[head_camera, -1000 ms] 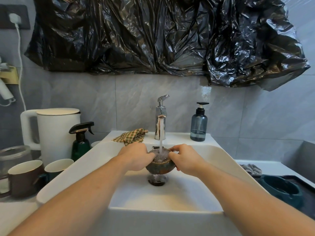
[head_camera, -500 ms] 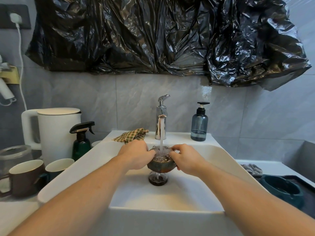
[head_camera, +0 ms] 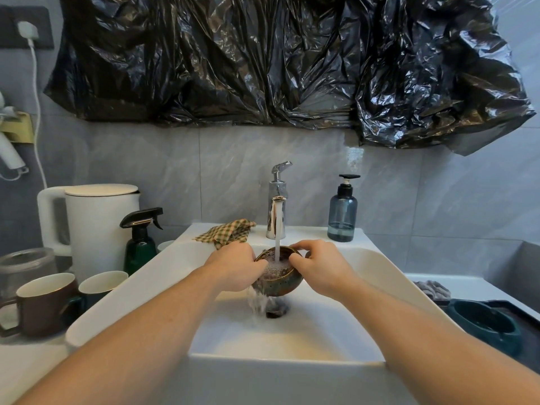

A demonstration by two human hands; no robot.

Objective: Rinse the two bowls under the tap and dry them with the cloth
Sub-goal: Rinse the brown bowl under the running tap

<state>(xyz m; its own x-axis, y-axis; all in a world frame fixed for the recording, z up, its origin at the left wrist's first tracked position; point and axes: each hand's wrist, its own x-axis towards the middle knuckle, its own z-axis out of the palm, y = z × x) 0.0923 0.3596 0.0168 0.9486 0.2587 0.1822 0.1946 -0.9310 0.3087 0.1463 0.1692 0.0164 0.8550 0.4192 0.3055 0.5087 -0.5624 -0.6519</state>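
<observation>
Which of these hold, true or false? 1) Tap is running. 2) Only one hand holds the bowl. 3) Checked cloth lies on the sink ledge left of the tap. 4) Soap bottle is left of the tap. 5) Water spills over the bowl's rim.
1) True: water runs from the tap into the bowl.
2) False: left hand and right hand both grip it.
3) True: the checked cloth lies there.
4) False: the soap bottle stands right of the tap.
5) True.
</observation>
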